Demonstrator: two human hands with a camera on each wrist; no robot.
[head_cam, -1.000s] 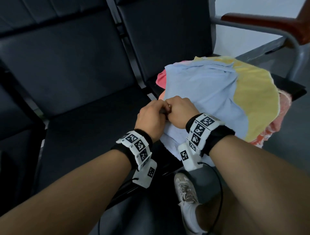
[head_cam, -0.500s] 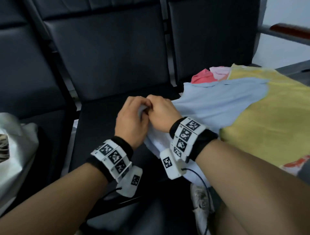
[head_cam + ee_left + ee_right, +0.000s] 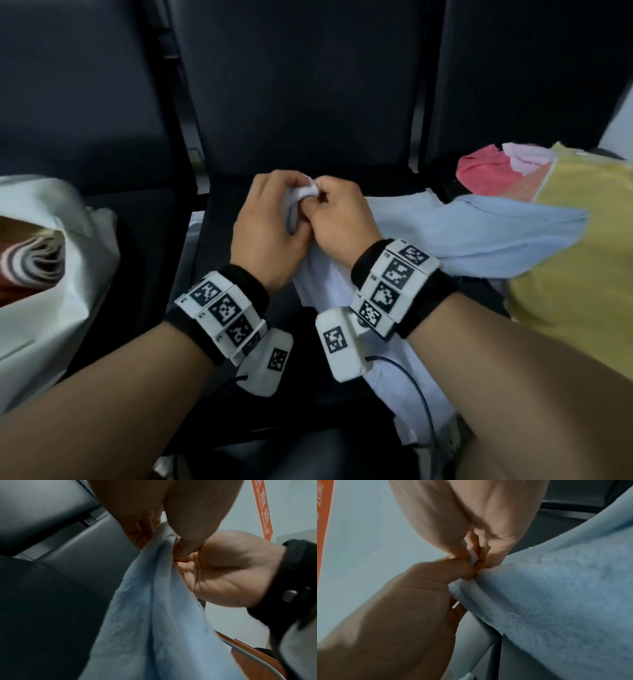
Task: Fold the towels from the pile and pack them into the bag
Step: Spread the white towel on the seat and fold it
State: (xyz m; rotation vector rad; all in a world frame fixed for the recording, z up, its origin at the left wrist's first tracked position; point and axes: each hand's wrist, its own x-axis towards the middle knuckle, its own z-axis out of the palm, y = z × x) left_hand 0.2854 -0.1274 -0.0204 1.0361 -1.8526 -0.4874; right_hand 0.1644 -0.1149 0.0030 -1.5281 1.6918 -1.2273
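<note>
A light blue towel [image 3: 479,233] stretches from the pile on the right seat across to the middle seat and hangs over its front edge. Both hands meet above the middle seat: my left hand [image 3: 270,219] and my right hand [image 3: 337,216] each pinch the same bunched corner of this towel [image 3: 154,601], knuckles touching. The right wrist view shows the blue towel [image 3: 556,595] draped rightward from the pinching fingers. The pile [image 3: 575,240] has a yellow towel on top, with red and pink ones behind. A white bag [image 3: 51,308] stands open on the left seat.
Black padded seats [image 3: 308,102] form a row with dark backrests behind. The bag holds a folded striped cloth [image 3: 30,263]. A cable [image 3: 421,394] hangs from the right wrist band. An orange-brown armrest [image 3: 254,654] shows in the left wrist view.
Both hands have carried the blue towel's corner leftward off the pile to over the middle seat. The view has swung left, bringing the white bag into sight.
</note>
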